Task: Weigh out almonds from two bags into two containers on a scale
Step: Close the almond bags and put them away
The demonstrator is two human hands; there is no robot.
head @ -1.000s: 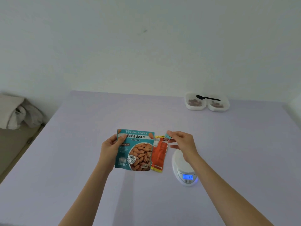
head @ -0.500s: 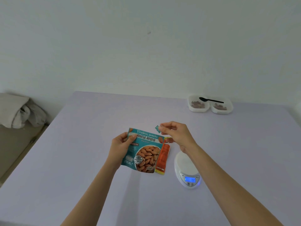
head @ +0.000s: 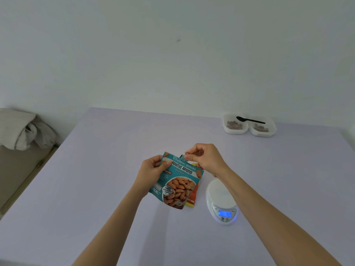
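Here, your left hand [head: 153, 169] grips the left edge of the teal almond bag [head: 177, 187], which is held upright above the bench [head: 96, 189]. Your right hand [head: 206, 160] pinches a small teal strip [head: 182, 156] at the bag's top edge between thumb and forefinger. An orange bag [head: 193, 197] shows behind the teal one along its right side; whether you hold it too cannot be told. The white scale [head: 221, 198] stands on the bench just right of the bags, with its blue display reading 38. Well apart, at the far right, a first container [head: 235, 131] sits just beside a second container [head: 262, 133]. Each holds brown pieces, and a black spoon [head: 249, 120] lies across both.
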